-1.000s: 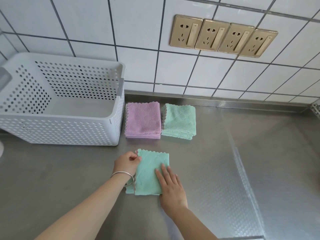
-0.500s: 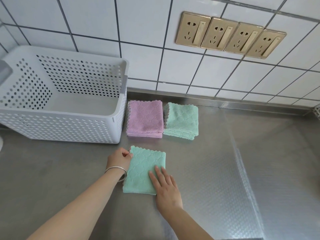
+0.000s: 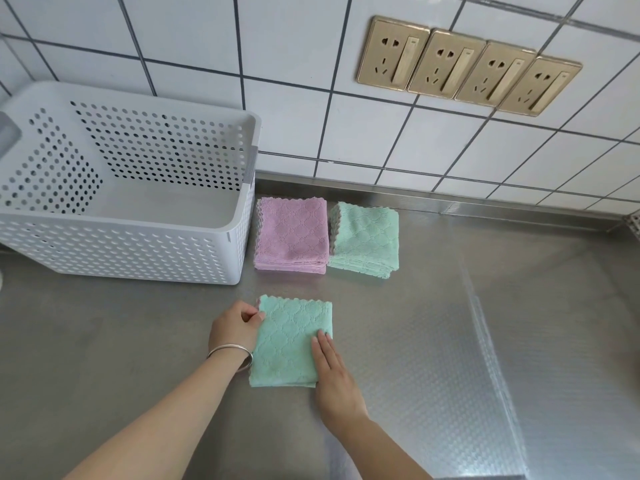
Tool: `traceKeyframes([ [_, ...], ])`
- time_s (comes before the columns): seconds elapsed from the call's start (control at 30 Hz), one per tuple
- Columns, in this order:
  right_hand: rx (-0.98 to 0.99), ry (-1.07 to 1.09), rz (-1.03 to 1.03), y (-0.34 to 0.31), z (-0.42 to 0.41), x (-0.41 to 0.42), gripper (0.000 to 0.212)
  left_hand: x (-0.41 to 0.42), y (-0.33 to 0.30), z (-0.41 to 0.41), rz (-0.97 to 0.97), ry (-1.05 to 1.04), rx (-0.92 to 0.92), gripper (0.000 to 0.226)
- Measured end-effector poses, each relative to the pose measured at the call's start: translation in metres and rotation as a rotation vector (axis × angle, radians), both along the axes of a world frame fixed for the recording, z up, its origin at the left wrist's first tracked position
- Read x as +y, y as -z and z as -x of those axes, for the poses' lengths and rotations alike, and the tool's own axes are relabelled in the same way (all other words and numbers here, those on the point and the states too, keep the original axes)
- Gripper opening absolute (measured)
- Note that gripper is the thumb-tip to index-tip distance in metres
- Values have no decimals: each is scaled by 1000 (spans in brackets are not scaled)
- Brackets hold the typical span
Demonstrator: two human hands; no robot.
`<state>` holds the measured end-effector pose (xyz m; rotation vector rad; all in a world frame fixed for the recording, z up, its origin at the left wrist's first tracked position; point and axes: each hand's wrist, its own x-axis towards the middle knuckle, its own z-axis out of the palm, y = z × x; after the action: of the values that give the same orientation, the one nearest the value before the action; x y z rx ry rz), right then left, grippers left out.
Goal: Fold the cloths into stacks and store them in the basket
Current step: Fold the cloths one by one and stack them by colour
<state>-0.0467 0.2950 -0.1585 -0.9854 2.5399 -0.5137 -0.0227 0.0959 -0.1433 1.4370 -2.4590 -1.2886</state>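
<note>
A folded green cloth (image 3: pixel 289 341) lies flat on the steel counter in front of me. My left hand (image 3: pixel 235 329), with a bangle at the wrist, pinches its upper left edge. My right hand (image 3: pixel 334 372) rests with straight fingers on the cloth's right edge. Behind it sit two folded stacks side by side: a pink stack (image 3: pixel 292 235) and a green stack (image 3: pixel 365 239). The white perforated basket (image 3: pixel 121 244) stands to the left of the pink stack, with nothing visible inside.
The steel counter (image 3: pixel 485 341) stretches to the right. A tiled wall with a row of gold sockets (image 3: pixel 467 65) runs along the back. A small white object shows at the far left edge.
My right hand slid from the middle of the green cloth to its right edge. The cloth now lies flatter and squarer, and my left hand stays at its upper left edge.
</note>
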Motion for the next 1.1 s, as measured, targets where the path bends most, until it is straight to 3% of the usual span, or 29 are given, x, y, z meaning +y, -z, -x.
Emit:
traceKeyframes([
  [0.17,-35,18,-14,12,-1,6,71,2,4,-2,-3,4,-9,23],
  [0.3,36,-54,-115,7,-4,9,80,1,8,-2,-6,-8,-8,9],
  [0.4,105,-112,-89,-9,-4,10,62,4,8,-2,81,-23,95,18],
  [0.47,158,-97,-79,-15,3,2,55,12,11,-8,324,123,165,28],
  [0.53,204,-88,-154,-15,12,-10,53,25,17,-15,548,453,74,44],
  [0.6,189,-71,-225,-8,22,-19,54,39,27,-22,616,713,-29,55],
  [0.7,178,-43,-285,1,29,-22,58,39,42,-28,579,774,-181,67],
  [0.87,116,-40,-327,8,32,-20,61,32,52,-26,637,740,-166,68],
  [0.97,113,-22,-250,7,36,-22,58,37,46,-24,669,675,-118,65],
  [1.03,65,81,-146,-1,34,-20,65,42,36,-26,603,437,-84,63],
  [1.1,-15,249,16,-8,30,-17,62,47,22,-26,397,44,-84,54],
])
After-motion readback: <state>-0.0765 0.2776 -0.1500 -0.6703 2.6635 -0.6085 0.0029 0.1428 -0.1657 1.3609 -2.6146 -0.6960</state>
